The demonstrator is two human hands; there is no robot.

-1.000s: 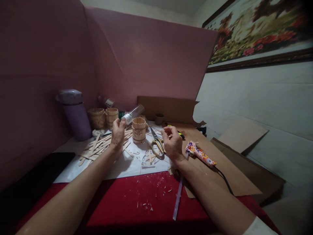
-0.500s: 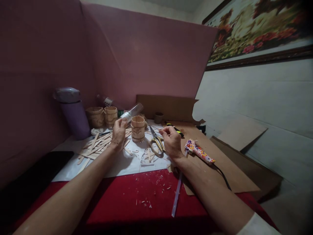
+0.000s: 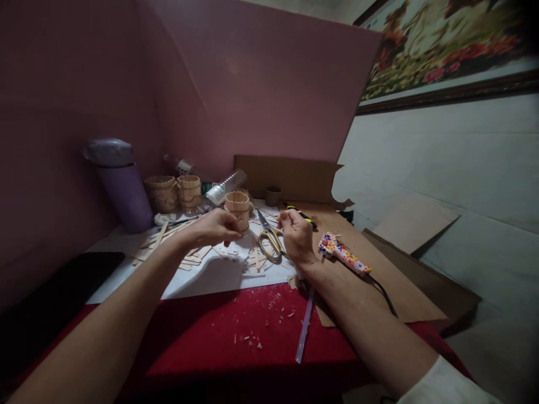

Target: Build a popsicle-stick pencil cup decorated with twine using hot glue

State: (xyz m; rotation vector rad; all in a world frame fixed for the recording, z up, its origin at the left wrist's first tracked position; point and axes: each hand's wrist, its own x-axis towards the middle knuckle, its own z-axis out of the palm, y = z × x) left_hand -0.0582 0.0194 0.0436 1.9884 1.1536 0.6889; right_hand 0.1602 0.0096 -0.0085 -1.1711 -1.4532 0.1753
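My left hand (image 3: 223, 225) reaches in from the left, over the white paper, its fingers bent downward and a little apart. Nothing shows in them. Just behind it stands a small cup of pale wooden sticks (image 3: 237, 203), partly covered by the fingers; whether they touch it I cannot tell. My right hand (image 3: 296, 231) is closed in a pinch, and what the fingertips hold is too small to make out. Between the two hands lie gold-handled scissors (image 3: 272, 242), blades pointing away. Flat wooden sticks (image 3: 197, 255) and cut scraps lie scattered about the paper.
On the right, a flower-patterned glue gun (image 3: 344, 255) rests on cardboard (image 3: 391, 292), its clear glue stick (image 3: 304, 331) jutting forward. Behind are two wooden cups (image 3: 189, 193), a plastic bottle (image 3: 227, 185), a small dark pot (image 3: 273, 195) and a black-and-yellow tool (image 3: 307, 219). A purple tumbler (image 3: 126, 193) stands left.
My left hand has moved right and toward me, from beside the plastic bottle to in front of the small cup. My right hand stays by the scissors. The view has shifted slightly.
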